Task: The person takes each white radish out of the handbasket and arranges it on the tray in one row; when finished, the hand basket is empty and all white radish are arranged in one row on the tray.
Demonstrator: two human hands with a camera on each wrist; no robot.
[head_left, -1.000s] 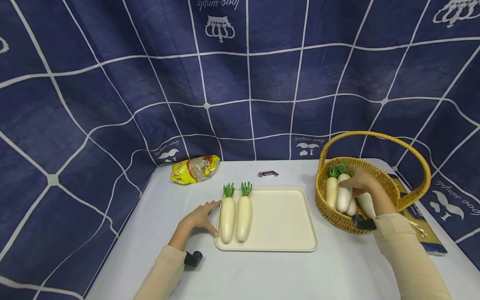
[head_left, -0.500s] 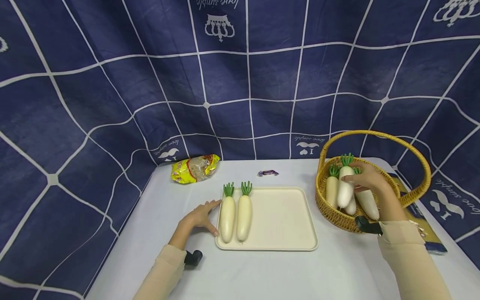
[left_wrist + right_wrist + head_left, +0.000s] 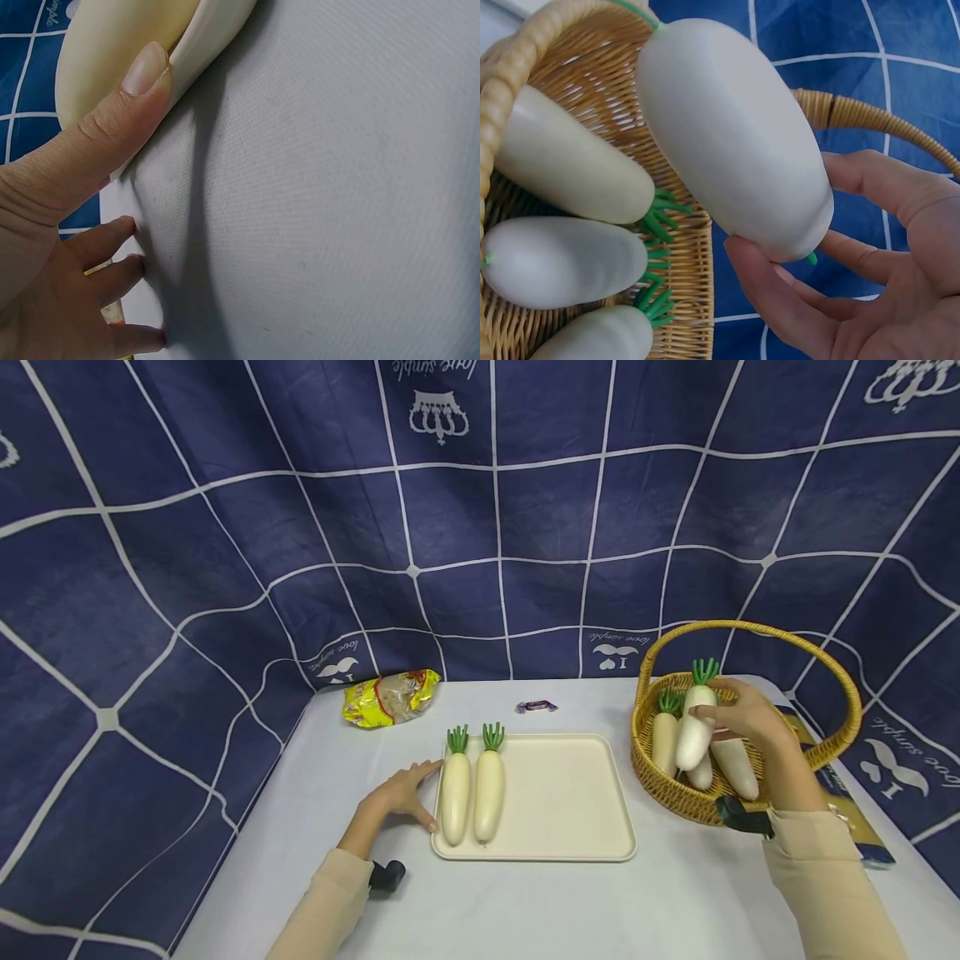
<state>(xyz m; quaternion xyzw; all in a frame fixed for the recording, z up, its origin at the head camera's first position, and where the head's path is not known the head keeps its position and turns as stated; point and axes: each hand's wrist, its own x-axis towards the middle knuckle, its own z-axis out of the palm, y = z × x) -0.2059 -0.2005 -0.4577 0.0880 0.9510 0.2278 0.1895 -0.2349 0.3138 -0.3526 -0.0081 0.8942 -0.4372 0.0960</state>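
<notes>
My right hand [image 3: 744, 714] pinches a white radish [image 3: 695, 727] with green leaves between thumb and fingers, raised over the wicker basket [image 3: 675, 797]. In the right wrist view the held radish [image 3: 735, 135] is large, with several other radishes [image 3: 570, 259] lying in the basket under it. At the left, my left hand [image 3: 397, 795] has its fingers spread and its thumb at the left rim of the cream tray [image 3: 558, 797]. Two radishes [image 3: 488, 793] lie side by side on the tray, leaves pointing away. The left wrist view shows the thumb [image 3: 135, 97] against the tray's edge.
The basket's tall handle [image 3: 757, 628] arches over its opening. A yellow snack bag [image 3: 392, 698] and a small purple wrapped candy [image 3: 536, 706] lie behind the tray. A dark and gold flat package [image 3: 851, 822] is partly under the basket's right side. A blue curtain hangs behind.
My right hand has lifted the white radish up from among the others in the basket and shifted slightly right with it. My left hand stays in place by the tray.
</notes>
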